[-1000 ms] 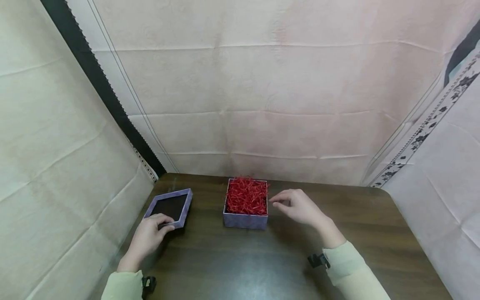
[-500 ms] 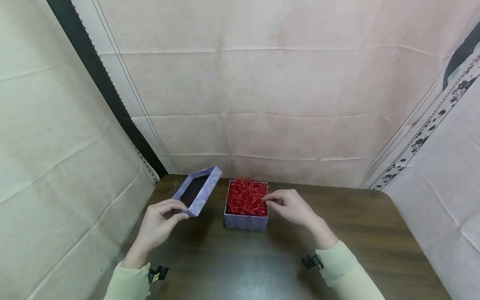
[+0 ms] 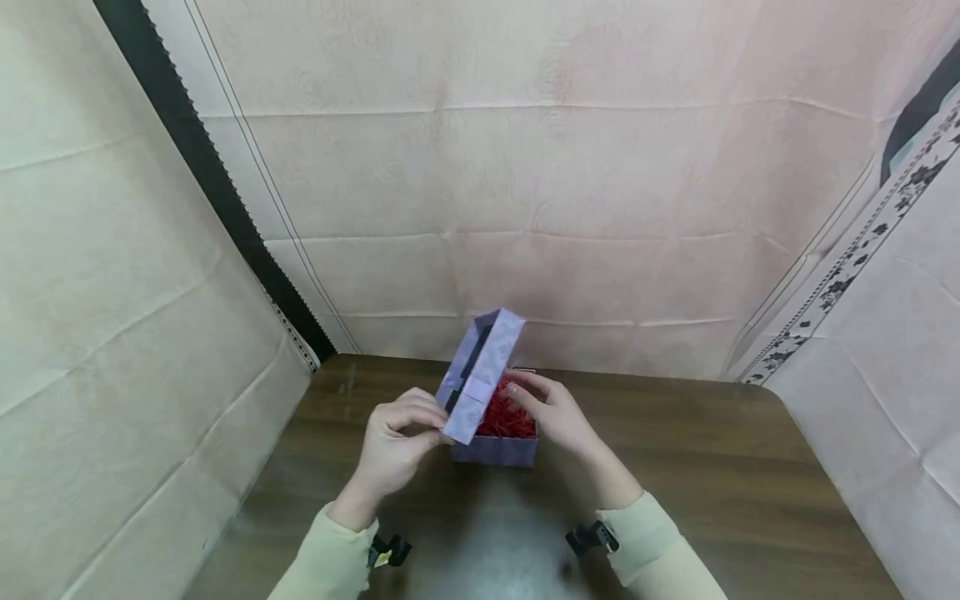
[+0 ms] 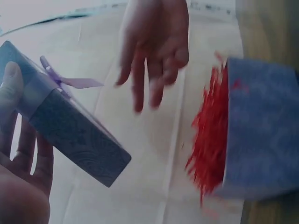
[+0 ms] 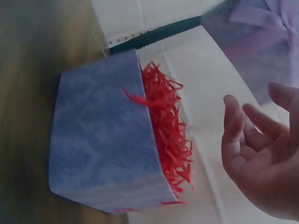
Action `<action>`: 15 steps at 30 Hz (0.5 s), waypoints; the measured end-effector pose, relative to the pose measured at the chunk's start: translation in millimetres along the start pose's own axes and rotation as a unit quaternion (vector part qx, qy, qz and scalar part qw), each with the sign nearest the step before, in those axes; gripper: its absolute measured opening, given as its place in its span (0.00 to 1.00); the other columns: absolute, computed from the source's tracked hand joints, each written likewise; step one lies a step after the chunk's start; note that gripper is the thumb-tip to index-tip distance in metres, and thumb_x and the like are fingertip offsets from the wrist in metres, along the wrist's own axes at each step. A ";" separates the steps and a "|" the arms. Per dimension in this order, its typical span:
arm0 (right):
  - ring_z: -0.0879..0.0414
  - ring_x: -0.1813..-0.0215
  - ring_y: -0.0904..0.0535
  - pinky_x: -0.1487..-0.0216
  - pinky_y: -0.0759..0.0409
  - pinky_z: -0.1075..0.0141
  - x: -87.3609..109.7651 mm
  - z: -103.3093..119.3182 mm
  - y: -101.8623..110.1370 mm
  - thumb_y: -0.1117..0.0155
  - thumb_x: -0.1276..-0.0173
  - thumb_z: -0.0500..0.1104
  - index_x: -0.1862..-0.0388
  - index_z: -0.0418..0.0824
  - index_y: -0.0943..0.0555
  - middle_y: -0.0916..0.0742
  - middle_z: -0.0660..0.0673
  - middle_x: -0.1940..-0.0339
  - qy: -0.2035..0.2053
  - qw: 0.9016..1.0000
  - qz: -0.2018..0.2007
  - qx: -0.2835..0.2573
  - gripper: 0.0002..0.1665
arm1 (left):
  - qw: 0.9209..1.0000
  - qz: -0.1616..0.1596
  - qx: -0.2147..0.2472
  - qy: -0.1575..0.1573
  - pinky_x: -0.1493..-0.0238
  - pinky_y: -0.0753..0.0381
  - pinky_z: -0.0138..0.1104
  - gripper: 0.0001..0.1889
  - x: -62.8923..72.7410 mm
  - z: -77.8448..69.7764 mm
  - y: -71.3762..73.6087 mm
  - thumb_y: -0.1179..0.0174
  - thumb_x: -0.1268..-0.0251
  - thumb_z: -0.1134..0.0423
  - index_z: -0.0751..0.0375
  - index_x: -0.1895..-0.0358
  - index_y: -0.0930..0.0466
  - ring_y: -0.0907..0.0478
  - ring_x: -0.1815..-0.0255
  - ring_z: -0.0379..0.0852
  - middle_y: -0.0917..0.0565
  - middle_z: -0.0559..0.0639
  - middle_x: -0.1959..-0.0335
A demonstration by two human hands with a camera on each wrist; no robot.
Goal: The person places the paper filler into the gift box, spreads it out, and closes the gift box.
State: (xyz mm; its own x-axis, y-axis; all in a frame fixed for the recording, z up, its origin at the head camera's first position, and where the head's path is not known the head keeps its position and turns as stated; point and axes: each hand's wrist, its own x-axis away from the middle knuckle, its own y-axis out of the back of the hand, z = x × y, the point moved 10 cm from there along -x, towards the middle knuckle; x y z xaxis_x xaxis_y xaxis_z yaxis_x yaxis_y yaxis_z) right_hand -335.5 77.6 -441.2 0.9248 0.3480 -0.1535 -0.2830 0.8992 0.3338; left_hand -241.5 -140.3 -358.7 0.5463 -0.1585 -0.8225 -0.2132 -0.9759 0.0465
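Observation:
My left hand (image 3: 397,437) pinches the near edge of a purple patterned box lid (image 3: 491,375), which is tilted in the air above the left part of the box (image 3: 495,452). In the left wrist view the thumb lies on the lid's side wall, and a lilac ribbon bow (image 4: 79,83) sits on its top. Red shredded paper (image 5: 168,135) fills the box and sticks out over its rim. Above the box's right side is my right hand (image 3: 558,412), its fingers loosely bent and holding nothing. The lid hides part of the box's far left side.
The box stands on a dark brown wooden table (image 3: 675,450) near its far edge. Pale cloth (image 3: 570,183) hangs behind the table and on both sides. A wrist camera (image 3: 592,537) sits at each cuff.
My left hand has lifted the lid off the table at left and carried it right, over the box, tilting it more steeply. My right hand has moved left from beside the box to above it.

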 end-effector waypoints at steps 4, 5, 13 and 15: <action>0.45 0.47 0.13 0.47 0.13 0.57 0.8 -12.0 -12.4 0.49 0.11 0.50 0.23 0.29 0.28 0.13 0.33 0.42 -0.022 0.996 0.024 -0.079 0.31 | 0.999 -0.013 0.046 -0.003 0.55 0.17 0.35 0.07 -1.3 3.0 -20.0 0.22 0.46 0.79 0.66 0.68 0.10 0.17 0.61 0.47 0.11 0.53 0.67; 0.46 0.50 0.12 0.49 0.12 0.58 1.2 -13.7 -16.4 0.52 0.10 0.50 0.23 0.26 0.31 0.13 0.31 0.44 -0.023 0.994 0.038 -0.102 0.32 | 0.998 -0.017 0.065 0.001 0.55 0.17 0.35 0.06 -2.0 4.1 -24.7 0.22 0.43 0.76 0.66 0.68 0.09 0.18 0.61 0.47 0.10 0.52 0.67; 0.56 0.49 0.15 0.49 0.16 0.62 5.2 -14.9 -17.7 0.58 0.09 0.54 0.27 0.24 0.32 0.12 0.44 0.46 -0.029 0.973 0.041 -0.224 0.35 | 0.975 -0.073 0.183 0.104 0.53 0.17 0.30 0.09 0.0 29.3 -43.5 0.22 0.40 0.67 0.48 0.59 0.05 0.17 0.56 0.41 0.09 0.43 0.60; 0.56 0.49 0.16 0.49 0.17 0.61 4.2 -16.9 -12.7 0.53 0.11 0.50 0.26 0.25 0.31 0.12 0.44 0.47 -0.035 0.973 0.019 -0.228 0.31 | 0.970 -0.090 0.181 0.134 0.53 0.16 0.29 0.10 4.2 37.2 -41.8 0.22 0.41 0.64 0.46 0.58 0.05 0.16 0.56 0.39 0.09 0.43 0.58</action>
State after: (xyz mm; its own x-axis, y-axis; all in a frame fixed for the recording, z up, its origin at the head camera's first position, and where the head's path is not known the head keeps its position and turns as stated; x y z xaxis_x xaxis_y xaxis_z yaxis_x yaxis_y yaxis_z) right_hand -332.3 72.2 -461.8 0.9221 0.3786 -0.0803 -0.3858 0.9159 -0.1111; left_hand -260.5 -94.7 -385.2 0.7817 -0.0718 -0.6195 -0.3393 -0.8824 -0.3259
